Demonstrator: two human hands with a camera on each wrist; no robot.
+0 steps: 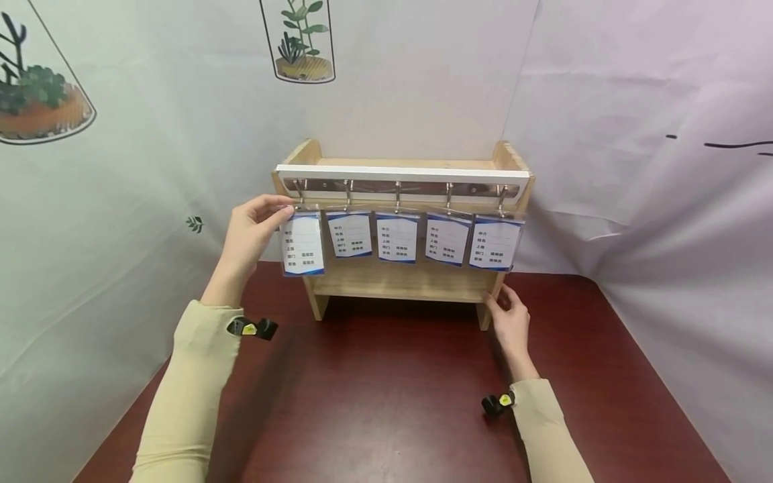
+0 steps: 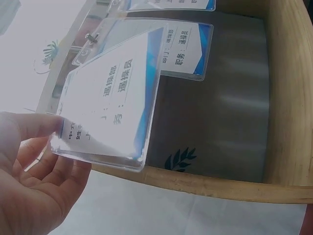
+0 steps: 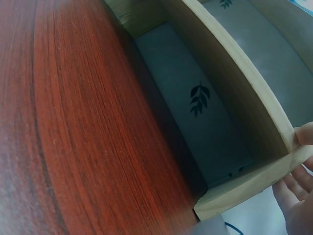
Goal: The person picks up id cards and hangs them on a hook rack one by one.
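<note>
My left hand (image 1: 250,225) pinches the upper left corner of a clear-sleeved badge (image 1: 303,245), thumb in front and fingers behind. This badge hangs at the leftmost hook of a white hook rail (image 1: 398,174); in the left wrist view the badge (image 2: 110,98) is tilted out from its neighbour. Several more badges, such as the middle one (image 1: 396,238), hang in a row to its right. Low on the right, my right hand (image 1: 512,325) grips the side panel edge of the wooden shelf (image 1: 410,287), and in the right wrist view its fingers (image 3: 296,183) wrap that edge.
The shelf stands upright on a dark red wooden table (image 1: 386,396), close to the white back curtain (image 1: 417,80) with printed plants. A further curtain (image 1: 688,201) closes the right side. Black camera straps (image 1: 250,327) sit on both wrists.
</note>
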